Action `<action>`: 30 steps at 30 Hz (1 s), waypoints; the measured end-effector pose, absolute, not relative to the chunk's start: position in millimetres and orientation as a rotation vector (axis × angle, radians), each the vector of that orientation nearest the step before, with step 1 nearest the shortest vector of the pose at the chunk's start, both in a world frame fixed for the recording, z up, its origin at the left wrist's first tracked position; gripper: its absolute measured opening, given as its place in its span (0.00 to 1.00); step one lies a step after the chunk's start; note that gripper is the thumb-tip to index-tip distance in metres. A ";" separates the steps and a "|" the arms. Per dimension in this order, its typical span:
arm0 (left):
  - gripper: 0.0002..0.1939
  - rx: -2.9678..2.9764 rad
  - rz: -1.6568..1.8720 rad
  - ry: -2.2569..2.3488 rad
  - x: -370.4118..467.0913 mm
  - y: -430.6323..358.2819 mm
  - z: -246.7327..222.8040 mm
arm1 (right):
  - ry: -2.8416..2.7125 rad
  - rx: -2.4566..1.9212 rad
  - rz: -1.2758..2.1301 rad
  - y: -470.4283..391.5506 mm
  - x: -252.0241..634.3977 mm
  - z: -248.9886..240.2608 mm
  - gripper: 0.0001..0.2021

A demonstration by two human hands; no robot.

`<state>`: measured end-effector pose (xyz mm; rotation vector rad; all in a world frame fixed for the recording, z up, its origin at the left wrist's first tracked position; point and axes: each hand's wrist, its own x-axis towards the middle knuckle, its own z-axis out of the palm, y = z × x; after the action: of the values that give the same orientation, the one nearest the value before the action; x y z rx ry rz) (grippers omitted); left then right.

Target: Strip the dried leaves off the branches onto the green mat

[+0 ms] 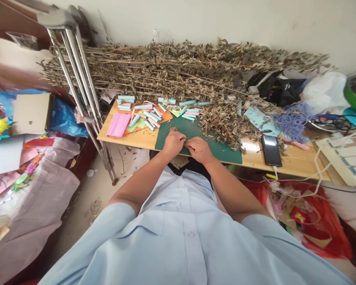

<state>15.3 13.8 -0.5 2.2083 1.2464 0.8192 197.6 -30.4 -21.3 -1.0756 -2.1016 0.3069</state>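
Observation:
My left hand [173, 144] and my right hand [199, 149] meet over the near edge of a green cutting mat [231, 157]. Both are closed, fingertips pinched together almost touching; whatever is between them is too small and hidden to name. A small tuft of dried plant [173, 129] shows just beyond my left hand. Right of my hands, a heap of dried leaves [222, 122] covers part of the mat. Several rolled paper tubes [151, 116], blue and pink, lie to the left and behind, beside a pink paper stack [118, 125].
Long dried plant stalks [166, 67] line the wall behind the wooden table [136, 139]. Metal crutches [83, 79] lean at its left end. On the right are a phone [271, 150] with a cable, purple cord [293, 120] and a power strip [344, 158]. A red bag [329, 221] sits below.

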 end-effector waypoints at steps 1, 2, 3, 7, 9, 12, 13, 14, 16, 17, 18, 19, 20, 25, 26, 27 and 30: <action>0.08 2.237 0.816 1.234 16.7 13.7 -0.8 | -2.101 -1.079 0.312 -30.5 197.4 -20.6 0.12; 0.09 2.266 0.813 1.221 17.7 13.0 -1.2 | -2.101 -1.082 0.314 -30.7 197.1 -19.9 0.12; 0.10 2.294 0.811 1.207 18.1 11.9 -1.9 | -2.101 -1.084 0.315 -30.9 196.8 -19.1 0.12; 0.12 2.376 0.825 1.177 15.5 5.6 -4.7 | -2.109 -1.087 0.294 -32.2 196.2 -15.7 0.12; 0.13 2.404 0.825 1.168 12.7 2.7 -5.5 | -2.111 -1.089 0.285 -32.8 196.2 -14.3 0.12; 0.14 2.421 0.815 1.168 9.1 0.3 -6.1 | -2.083 -1.140 0.267 -32.6 196.5 -13.2 0.10; 0.14 2.424 0.812 1.170 8.5 0.2 -6.3 | -2.067 -1.162 0.257 -32.0 196.7 -13.3 0.10; 0.14 2.427 0.810 1.173 8.2 0.3 -6.5 | -2.052 -1.175 0.248 -31.3 196.9 -13.7 0.09; 0.14 2.430 0.799 1.177 8.3 1.2 -6.9 | -2.041 -1.170 0.252 -29.4 197.3 -15.4 0.09; 0.14 2.425 0.794 1.181 8.5 1.7 -7.1 | -2.045 -1.159 0.268 -28.4 197.4 -16.4 0.09; 0.14 2.417 0.790 1.186 8.8 2.3 -7.2 | -2.051 -1.149 0.284 -27.7 197.5 -17.4 0.09; 0.14 2.406 0.787 1.193 9.0 2.6 -7.4 | -2.056 -1.143 0.297 -27.3 197.6 -18.3 0.10; 0.14 2.395 0.789 1.201 8.9 2.8 -7.4 | -2.061 -1.143 0.303 -27.1 197.6 -18.9 0.10; 0.12 2.356 0.868 1.149 5.1 0.1 -6.8 | -2.076 -1.127 0.288 -28.6 197.6 -18.0 0.10; 0.12 2.360 0.864 1.113 4.0 -0.7 -6.7 | -2.075 -1.127 0.289 -29.0 197.5 -17.6 0.10; 0.11 2.367 0.847 1.077 2.9 -1.3 -6.8 | -2.074 -1.130 0.293 -29.3 197.5 -17.3 0.10; 0.08 2.395 0.781 1.019 1.1 -1.0 -8.1 | -2.053 -1.157 0.304 -29.9 197.3 -17.9 0.09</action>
<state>1.1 -1.0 -8.1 2.3947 1.0188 0.7808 197.3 -29.9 -17.9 -1.1573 -2.0531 0.3041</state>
